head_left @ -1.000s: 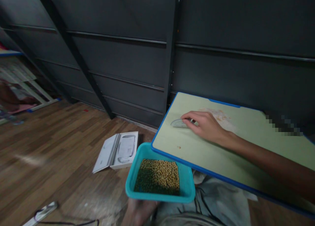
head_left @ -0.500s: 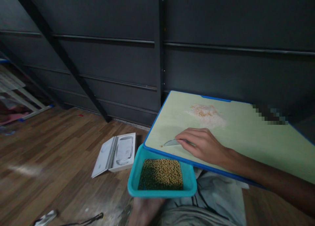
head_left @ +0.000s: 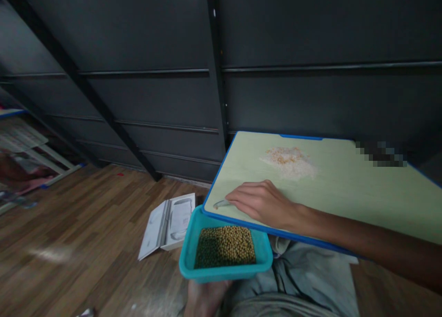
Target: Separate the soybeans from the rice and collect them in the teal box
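Note:
My right hand is closed around a small thin grey knife-like blade, held low over the table's front left corner. A tiny yellowish crumb lies at the blade's tip. Behind the hand, white grains with orange bits are spread on the pale green folding table with blue edging. Just below the corner, a turquoise basin contains round yellowish beans, looking darker green on the left. My left hand appears to hold the basin from beneath; its fingers are hidden.
An opened white box lies on the wooden floor left of the basin. Dark wall panels stand behind the table. At the far left is a white rack. Grey trousers show under the table.
My right hand has slid left along the table's front part, bringing the blade's tip to the crumb near the corner. The view has shifted slightly; the basin stays beneath the corner.

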Demonstrator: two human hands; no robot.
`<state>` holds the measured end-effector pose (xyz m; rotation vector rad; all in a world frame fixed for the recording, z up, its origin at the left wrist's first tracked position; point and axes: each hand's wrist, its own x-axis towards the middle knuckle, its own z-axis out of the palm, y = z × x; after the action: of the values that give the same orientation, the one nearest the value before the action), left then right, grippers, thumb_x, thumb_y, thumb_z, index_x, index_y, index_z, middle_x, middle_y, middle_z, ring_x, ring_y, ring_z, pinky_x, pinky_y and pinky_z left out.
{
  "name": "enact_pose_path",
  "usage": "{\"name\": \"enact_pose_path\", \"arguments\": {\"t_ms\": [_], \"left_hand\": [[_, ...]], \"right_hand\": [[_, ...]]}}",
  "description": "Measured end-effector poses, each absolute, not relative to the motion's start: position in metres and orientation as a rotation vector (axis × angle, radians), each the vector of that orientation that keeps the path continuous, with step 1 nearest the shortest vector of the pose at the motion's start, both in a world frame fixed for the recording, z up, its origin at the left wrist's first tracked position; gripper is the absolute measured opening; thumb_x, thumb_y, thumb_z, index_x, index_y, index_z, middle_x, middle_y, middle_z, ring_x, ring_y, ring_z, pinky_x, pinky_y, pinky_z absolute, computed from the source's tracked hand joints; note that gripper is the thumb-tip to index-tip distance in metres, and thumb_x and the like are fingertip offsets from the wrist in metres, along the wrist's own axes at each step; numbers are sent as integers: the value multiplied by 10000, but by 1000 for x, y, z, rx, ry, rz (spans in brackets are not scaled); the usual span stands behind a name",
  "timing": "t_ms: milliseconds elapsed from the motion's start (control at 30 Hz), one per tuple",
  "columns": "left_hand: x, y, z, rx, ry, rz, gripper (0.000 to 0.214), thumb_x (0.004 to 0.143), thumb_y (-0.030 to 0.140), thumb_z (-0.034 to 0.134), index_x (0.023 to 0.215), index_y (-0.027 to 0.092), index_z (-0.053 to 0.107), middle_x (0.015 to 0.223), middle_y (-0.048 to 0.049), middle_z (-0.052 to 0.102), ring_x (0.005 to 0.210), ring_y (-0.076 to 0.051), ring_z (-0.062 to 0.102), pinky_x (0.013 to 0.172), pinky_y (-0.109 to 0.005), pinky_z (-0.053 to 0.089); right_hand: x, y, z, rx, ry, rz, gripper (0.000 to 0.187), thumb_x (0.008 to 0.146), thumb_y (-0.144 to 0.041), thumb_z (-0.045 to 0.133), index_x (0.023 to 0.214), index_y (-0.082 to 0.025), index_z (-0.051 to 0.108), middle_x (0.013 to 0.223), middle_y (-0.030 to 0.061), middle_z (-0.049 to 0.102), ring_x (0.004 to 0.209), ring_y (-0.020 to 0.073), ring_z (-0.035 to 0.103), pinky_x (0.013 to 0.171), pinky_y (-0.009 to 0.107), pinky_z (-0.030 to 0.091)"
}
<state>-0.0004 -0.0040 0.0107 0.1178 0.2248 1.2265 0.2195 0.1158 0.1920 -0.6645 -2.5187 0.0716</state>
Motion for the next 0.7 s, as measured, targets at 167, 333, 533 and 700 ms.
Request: {"name": "enact_pose_path", "arguments": {"t_ms": [167, 333, 533, 700], "left_hand": [[0, -3, 4, 82, 94, 1252, 438, 1066, 359, 350, 1360, 358, 675, 1321, -101, 761, 1243, -330, 700, 1178, -654, 405], [2, -2, 12, 65, 181, 1223, 398, 1037, 367, 445, 1375, 406, 651, 1380, -74, 725, 1270, -341, 681, 1183, -660, 386], [5, 0, 23, 91, 299, 1164, 373, 958, 249, 552, 1250, 374, 747, 1283, -92, 779, 1226, -404, 697, 1104, -767, 412], [15, 1, 28, 107, 289, 1134, 362, 972, 313, 525, 1250, 338, 756, 1304, -98, 775, 1204, -389, 708, 1117, -734, 429]], "right_hand": [[227, 99, 194, -645, -2516, 60, 252, 1083, -230, 495, 1150, -220, 737, 1048, 54, 796, 937, 161, 734, 774, 278, 551], [251, 100, 193, -664, -2490, 32, 275, 1098, -238, 463, 1195, -200, 717, 1109, 59, 793, 980, 171, 743, 819, 306, 582], [279, 102, 199, -799, -2477, 7, 300, 1099, -233, 449, 1173, -180, 736, 1082, 78, 792, 967, 196, 745, 865, 362, 599], [299, 99, 205, -981, -2509, 58, 277, 1061, -244, 540, 1279, -218, 710, 1148, 75, 788, 1004, 210, 746, 902, 367, 588]]}}
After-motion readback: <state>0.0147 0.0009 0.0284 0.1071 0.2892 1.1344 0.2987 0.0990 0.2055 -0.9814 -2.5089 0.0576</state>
